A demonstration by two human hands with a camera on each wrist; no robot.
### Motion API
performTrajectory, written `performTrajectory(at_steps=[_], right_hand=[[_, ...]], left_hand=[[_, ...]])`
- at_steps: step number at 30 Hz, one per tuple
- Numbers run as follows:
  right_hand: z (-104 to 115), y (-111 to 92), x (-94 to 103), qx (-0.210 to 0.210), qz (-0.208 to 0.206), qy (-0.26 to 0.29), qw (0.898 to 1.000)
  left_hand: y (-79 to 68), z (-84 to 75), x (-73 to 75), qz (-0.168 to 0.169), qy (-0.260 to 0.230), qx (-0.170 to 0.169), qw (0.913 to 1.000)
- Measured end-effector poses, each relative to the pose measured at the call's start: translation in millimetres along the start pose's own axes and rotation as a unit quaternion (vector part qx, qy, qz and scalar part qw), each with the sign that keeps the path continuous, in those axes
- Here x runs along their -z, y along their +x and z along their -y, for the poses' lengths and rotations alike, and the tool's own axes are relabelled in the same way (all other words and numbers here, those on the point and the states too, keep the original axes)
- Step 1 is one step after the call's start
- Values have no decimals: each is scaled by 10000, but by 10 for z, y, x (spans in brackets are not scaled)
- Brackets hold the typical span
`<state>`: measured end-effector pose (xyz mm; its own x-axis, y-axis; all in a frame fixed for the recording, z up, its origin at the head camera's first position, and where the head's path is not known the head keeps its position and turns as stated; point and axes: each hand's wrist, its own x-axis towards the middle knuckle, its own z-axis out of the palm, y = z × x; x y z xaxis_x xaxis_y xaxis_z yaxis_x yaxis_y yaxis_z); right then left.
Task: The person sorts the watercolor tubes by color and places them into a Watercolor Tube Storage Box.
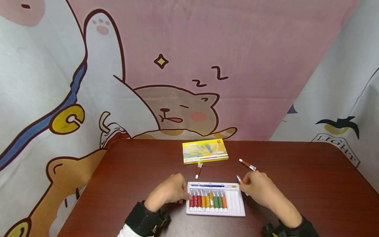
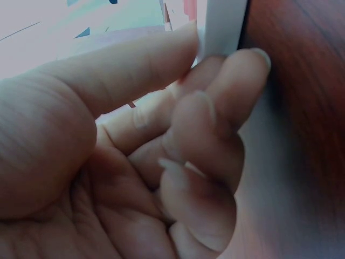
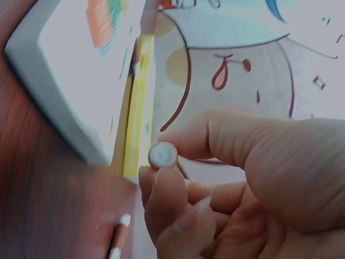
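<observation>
A white plastic tray (image 1: 237, 204) lies on the table with a row of paint tubes (image 1: 203, 201) in it, red through yellow and green to orange, and a blue-handled paintbrush (image 1: 207, 185) along its far side. My left hand (image 1: 170, 190) pinches the tray's left edge; in the left wrist view the thumb and curled fingers meet at the white tray wall (image 2: 223, 27). Just off the tray's right edge, my right hand (image 1: 260, 187) pinches an orange-brown paint tube (image 1: 239, 179). Its round white cap (image 3: 163, 155) faces the right wrist camera. The tray's right-hand slots hold no tubes.
A yellow paint box (image 1: 205, 152) lies behind the tray. One brown paint tube (image 1: 198, 171) lies between the box and tray, another brown tube (image 1: 247, 164) beyond my right hand. A printed cloth (image 1: 189, 65) hangs behind the brown table (image 1: 319, 177).
</observation>
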<state>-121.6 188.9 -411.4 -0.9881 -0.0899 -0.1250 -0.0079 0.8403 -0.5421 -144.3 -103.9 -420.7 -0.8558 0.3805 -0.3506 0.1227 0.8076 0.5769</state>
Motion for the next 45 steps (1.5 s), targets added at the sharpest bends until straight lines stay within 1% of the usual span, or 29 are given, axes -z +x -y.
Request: performTrajectory(at_steps=[5,11,15,18,24,29,37,42,45], right_hand=[[164,-97,-42,139,2,30,9999],[271,-175,-163,373,36,-100,9992],[299,-188,-260,454,209,-324,9982],[305,-182,-310,460,305,-367,9978],[289,-168,-386,496,215,-355,9979],[269,-159,-429,605,118,-358,9975],[270,-156,-440,440,-5,-182,9989],[287,-150,-431,235,155,-183,9994],[284,-157,-418,237,302,-175,9991]], left_hand=[[1,1,-5,-10,-21,-1,10000],[-5,1,-6,-31,-25,-45,10000],[-7,6,-8,-34,6,-48,10000],[-5,8,-3,13,-48,2,10000],[4,17,3,105,-106,80,9999],[12,18,4,106,-63,81,9999],[7,17,6,119,-40,73,9999],[5,23,8,125,-45,20,9999],[11,28,6,130,-29,30,9999]])
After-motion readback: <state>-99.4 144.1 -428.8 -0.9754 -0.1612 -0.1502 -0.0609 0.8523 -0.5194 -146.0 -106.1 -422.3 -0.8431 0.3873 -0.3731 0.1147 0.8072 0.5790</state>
